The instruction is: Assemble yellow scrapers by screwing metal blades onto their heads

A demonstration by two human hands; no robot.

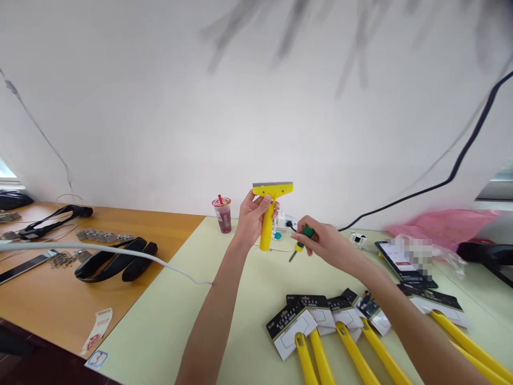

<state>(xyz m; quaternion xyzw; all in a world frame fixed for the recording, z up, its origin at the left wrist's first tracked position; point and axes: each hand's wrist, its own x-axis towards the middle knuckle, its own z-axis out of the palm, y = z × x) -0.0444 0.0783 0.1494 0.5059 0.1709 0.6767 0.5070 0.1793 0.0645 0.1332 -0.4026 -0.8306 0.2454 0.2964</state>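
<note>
My left hand is closed round the upper handle of a yellow scraper, held upright above the table with its wide bladed head at the top. The grey blade edge faces up, and two dark screws show on the head. In my right hand is a screwdriver with a green and yellow handle. Its shaft points down and to the left, apart from the scraper. Below my right forearm lie several yellow-handled scrapers with black and white cardboard packaging on their heads.
A lidded drink cup stands near the wall. A phone and pink plastic bag lie to the right. Black headbands, metal parts and another phone occupy the orange table. A white cable crosses the left side.
</note>
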